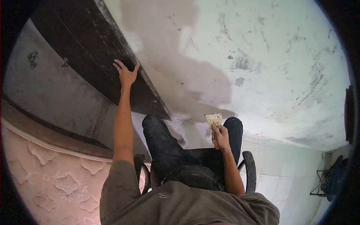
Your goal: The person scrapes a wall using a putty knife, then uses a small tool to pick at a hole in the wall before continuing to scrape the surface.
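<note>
My left hand (127,77) rests with its fingers spread on the edge of a dark wooden door (93,48). Above my right thigh, my right hand (221,138) is closed around the handle of a putty knife (213,119). Its wide blade points up toward the wall and is coated with pale, crumbly material. The wall (270,67) in front of me is pale green with dark scuffs and a large greyish-pink patch.
I sit on a chair with black armrests (249,170). A pink patterned mattress (67,187) lies at the lower left. White tiles (277,161) cover the floor at the right, where a dark item on a thin frame (335,180) stands.
</note>
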### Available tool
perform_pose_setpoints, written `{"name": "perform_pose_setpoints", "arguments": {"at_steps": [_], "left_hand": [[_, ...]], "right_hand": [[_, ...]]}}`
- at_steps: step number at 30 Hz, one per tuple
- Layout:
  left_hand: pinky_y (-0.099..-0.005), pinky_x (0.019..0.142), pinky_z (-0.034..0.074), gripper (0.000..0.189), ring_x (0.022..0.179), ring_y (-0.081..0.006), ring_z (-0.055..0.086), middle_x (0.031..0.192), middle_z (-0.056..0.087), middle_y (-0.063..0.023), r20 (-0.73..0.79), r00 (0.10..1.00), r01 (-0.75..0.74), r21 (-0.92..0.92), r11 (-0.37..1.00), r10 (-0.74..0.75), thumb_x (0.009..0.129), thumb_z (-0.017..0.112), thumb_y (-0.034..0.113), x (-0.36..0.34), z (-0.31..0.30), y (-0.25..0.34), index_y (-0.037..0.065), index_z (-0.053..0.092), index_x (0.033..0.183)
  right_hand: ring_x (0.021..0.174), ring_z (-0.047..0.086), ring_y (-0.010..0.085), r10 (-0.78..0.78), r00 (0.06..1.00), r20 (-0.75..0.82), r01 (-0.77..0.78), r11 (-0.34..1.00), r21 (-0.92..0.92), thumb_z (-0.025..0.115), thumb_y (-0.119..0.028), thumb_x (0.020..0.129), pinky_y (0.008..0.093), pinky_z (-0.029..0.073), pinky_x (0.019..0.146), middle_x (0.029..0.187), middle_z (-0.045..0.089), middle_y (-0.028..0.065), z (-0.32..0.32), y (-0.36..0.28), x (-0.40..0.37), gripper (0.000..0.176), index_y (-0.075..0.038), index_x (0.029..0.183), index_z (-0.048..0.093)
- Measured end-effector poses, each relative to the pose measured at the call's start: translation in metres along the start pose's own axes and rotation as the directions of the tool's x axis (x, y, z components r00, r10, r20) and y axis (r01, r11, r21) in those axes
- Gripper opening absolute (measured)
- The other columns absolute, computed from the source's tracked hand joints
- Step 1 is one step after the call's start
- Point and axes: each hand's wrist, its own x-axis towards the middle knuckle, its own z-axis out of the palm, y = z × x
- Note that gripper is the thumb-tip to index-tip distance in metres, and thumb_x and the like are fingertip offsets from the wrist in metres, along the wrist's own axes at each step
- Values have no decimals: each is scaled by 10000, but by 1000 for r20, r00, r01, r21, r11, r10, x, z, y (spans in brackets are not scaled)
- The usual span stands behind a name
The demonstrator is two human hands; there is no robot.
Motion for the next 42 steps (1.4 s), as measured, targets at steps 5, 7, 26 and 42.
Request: {"name": "perform_pose_setpoints", "arguments": {"at_steps": [5, 7, 26, 42], "left_hand": [[-513, 961, 473, 1234, 1301, -534, 340, 1503, -63, -368, 0, 1000, 10, 21, 1000, -10, 782, 708, 551, 7, -2, -9, -24, -138, 1471], [-514, 968, 467, 1234, 1305, -534, 334, 1503, -67, -368, 3, 1000, 13, 6, 1000, -13, 782, 707, 552, 9, 0, -11, -25, -138, 1471], [-477, 1143, 220, 1077, 1381, -462, 256, 1520, 150, -318, 356, 923, 101, 145, 984, -147, 796, 650, 611, -80, -39, -4, -46, 145, 1485], [-410, 1085, 339, 1193, 1309, -373, 420, 1383, 414, -318, 802, -176, -100, 562, 821, -571, 645, 646, 779, -262, -189, -25, -82, 325, 1406]], "right_hand": [[400, 444, 90, -17, 1000, 23, 17, 1000, -5, 541, -211, 976, 243, 376, 375, 575, 492, -2, 7, -2, 2, 236, -46, 809, 541], [397, 441, 90, -4, 1000, 29, 5, 999, -38, 543, -206, 975, 241, 369, 370, 569, 494, -1, 10, -5, 2, 237, -52, 794, 544], [390, 465, 122, 158, 971, 180, -180, 977, 110, 554, -229, 962, 258, 395, 364, 556, 486, 13, 23, 10, 26, 199, -53, 869, 565], [428, 482, 109, 333, 930, 157, -350, 932, 94, 568, -208, 953, 262, 385, 394, 573, 498, 5, 31, 1, 37, 192, -31, 878, 569]]}}
